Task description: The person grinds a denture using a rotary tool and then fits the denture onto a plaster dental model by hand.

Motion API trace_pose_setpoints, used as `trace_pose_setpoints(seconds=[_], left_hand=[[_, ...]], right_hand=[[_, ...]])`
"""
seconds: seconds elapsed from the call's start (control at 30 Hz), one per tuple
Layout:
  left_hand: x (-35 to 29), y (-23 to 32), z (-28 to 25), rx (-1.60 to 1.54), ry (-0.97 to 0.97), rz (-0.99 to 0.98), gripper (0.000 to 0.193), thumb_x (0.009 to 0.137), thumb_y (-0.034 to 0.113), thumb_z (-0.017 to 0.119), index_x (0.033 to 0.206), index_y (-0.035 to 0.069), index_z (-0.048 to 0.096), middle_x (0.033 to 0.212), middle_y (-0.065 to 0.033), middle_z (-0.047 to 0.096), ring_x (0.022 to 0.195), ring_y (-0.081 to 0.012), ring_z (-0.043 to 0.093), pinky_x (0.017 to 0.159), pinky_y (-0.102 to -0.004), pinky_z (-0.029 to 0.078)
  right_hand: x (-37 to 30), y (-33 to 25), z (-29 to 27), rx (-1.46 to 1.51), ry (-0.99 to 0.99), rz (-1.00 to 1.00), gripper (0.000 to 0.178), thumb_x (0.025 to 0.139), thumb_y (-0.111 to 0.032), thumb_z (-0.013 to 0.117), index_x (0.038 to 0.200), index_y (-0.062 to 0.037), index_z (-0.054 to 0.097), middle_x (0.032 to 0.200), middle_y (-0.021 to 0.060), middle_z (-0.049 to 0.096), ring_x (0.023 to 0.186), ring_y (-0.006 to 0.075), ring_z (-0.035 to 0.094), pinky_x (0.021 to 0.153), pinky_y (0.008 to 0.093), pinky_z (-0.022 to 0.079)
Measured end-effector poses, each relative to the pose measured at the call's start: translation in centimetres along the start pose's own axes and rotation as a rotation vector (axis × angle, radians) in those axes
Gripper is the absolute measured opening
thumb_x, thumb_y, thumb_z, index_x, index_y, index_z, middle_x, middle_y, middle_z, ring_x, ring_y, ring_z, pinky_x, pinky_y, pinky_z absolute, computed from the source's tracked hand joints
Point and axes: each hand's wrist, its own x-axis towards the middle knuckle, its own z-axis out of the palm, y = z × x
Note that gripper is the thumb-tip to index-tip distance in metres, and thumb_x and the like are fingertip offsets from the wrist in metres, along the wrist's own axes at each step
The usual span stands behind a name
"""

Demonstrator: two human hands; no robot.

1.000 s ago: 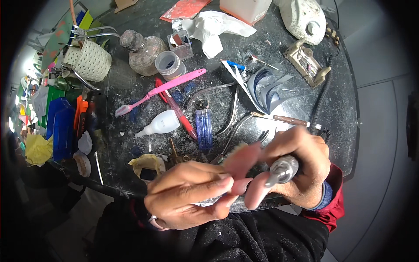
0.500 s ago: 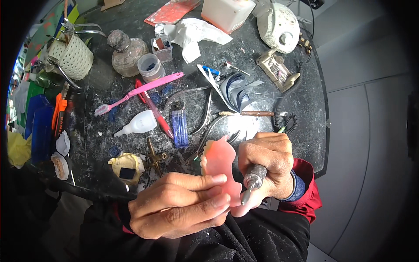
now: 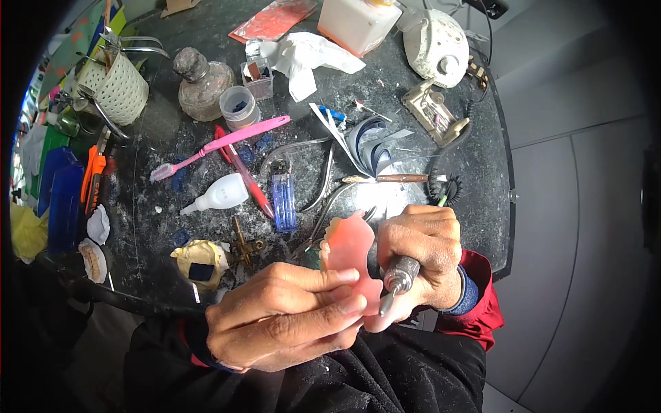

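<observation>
A pink denture plate [image 3: 352,244] with a row of pale teeth along its left edge is held by my left hand [image 3: 282,313], the fingers closed over its lower part. My right hand [image 3: 421,255] grips a dental handpiece [image 3: 403,270] with a dusty dark grip. The handpiece's grey pointed bur [image 3: 387,303] angles down close to the denture's lower right edge; whether they touch I cannot tell. My right thumb reaches below the bur, beside the denture. Fine white dust covers both hands.
Ahead lie a blue lighter [image 3: 284,199], a white dropper bottle [image 3: 222,193], a red pen [image 3: 251,180] and a pink toothbrush [image 3: 227,142]. A plaster model [image 3: 182,256] sits at left front. Abrasive strips [image 3: 372,148] and a white control unit [image 3: 435,51] stand farther back.
The denture and both hands have shifted very slightly, with the denture a little higher and to the right. The grips on denture and handpiece are unchanged.
</observation>
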Motion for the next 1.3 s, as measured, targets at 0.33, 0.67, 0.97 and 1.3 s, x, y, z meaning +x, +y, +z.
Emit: trace_pose_setpoints(seconds=[0.33,0.67,0.97,1.3], left_hand=[[-0.1,0.3,-0.3,0.113,-0.033,0.032,0.033,0.064,-0.002,0.076,0.095,0.001,0.067,0.08,-0.0059,0.063,0.081,-0.0206,0.065,0.066,-0.0256,0.056],[-0.4,-0.2,0.0,0.267,0.048,0.134,0.029,0.064,0.0,0.075,0.092,0.003,0.07,0.081,-0.0034,0.063,0.081,-0.0184,0.065,0.069,-0.0226,0.055],[0.1,-0.4,-1.1,0.58,-0.111,0.253,0.026,0.062,0.003,0.073,0.088,0.006,0.071,0.08,0.0007,0.063,0.08,-0.0144,0.063,0.074,-0.0198,0.052],[0.4,-1.3,0.5,-0.219,0.189,-0.263,0.087,0.065,0.025,0.081,0.127,-0.008,0.03,0.092,-0.0143,0.063,0.072,-0.0217,0.065,0.076,-0.0297,0.054]], right_hand=[[0.2,-0.3,-0.6,-0.072,-0.023,0.006,0.055,0.051,-0.058,0.078,0.056,-0.0114,0.05,0.045,-0.0013,0.044,0.039,0.0156,0.049,0.039,0.0268,0.034],[0.0,-0.1,-0.8,-0.125,-0.004,0.055,0.055,0.05,-0.058,0.078,0.058,-0.0106,0.05,0.046,-0.0005,0.045,0.039,0.0143,0.05,0.037,0.0263,0.034],[0.1,-0.4,-1.1,0.223,0.042,-0.103,0.022,0.069,-0.016,0.073,0.084,-0.0014,0.07,0.073,0.0068,0.069,0.059,0.0164,0.066,0.049,0.0227,0.044],[-0.2,0.4,-0.9,0.62,0.074,-0.069,0.011,0.072,-0.005,0.068,0.08,0.0029,0.067,0.073,0.0114,0.068,0.06,0.0196,0.066,0.051,0.0257,0.048]])
